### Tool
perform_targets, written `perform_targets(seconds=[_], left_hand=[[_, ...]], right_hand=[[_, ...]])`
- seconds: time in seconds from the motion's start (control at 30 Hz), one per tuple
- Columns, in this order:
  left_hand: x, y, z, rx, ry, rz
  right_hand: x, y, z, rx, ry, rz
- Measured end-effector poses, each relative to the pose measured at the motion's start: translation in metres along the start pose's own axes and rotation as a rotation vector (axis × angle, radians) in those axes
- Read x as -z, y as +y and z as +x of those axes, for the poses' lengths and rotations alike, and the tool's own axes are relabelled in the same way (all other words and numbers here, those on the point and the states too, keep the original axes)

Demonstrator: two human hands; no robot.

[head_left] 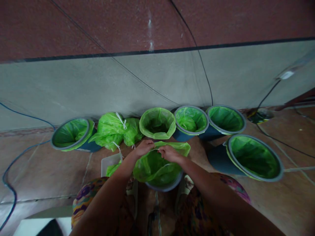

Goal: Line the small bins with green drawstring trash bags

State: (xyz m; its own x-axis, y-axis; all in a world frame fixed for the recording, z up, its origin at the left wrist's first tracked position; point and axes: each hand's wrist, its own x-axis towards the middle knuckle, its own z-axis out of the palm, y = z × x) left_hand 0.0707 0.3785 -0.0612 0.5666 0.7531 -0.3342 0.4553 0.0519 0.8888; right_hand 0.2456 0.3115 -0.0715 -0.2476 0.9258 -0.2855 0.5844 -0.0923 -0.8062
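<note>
A green plastic bag [159, 167] hangs inside a bin [165, 188] that stands on the floor between my feet. At the bag's far edge, my left hand [145, 147] pinches the plastic. My right hand [168, 153] grips the same edge a little to the right, fingers closed. Between the two hands the edge is gathered, and a flap of it spreads to the right. Just beyond my hands is a bin lined with green plastic [157, 135]. Beside my left forearm a white container [105, 164] holds some green plastic.
Tied green bags [110, 131] with white strings lie against the wall. Lined bins stand at the left [73, 132], at the back right [191, 119], and tilted at the right [254, 157]. A blue hose [12, 191] runs along the left floor; a black cable [283, 141] crosses the right.
</note>
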Motion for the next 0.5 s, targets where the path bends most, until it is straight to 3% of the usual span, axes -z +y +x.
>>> perform_targets(seconds=[0.1,0.23,0.43,0.5], left_hand=[[0.0,0.002,-0.002,0.006,-0.075,-0.021],[-0.001,0.0,-0.003,0.015,-0.138,0.074],[0.008,0.008,-0.001,0.002,0.088,0.325],[0.011,0.015,-0.003,0.004,0.171,0.414]], right_hand=[[-0.002,0.002,0.003,-0.06,0.05,0.064],[-0.006,0.001,0.006,-0.116,0.01,0.189],[0.002,0.001,0.003,-0.118,0.11,0.14],[0.004,0.001,-0.002,-0.146,0.054,0.143]])
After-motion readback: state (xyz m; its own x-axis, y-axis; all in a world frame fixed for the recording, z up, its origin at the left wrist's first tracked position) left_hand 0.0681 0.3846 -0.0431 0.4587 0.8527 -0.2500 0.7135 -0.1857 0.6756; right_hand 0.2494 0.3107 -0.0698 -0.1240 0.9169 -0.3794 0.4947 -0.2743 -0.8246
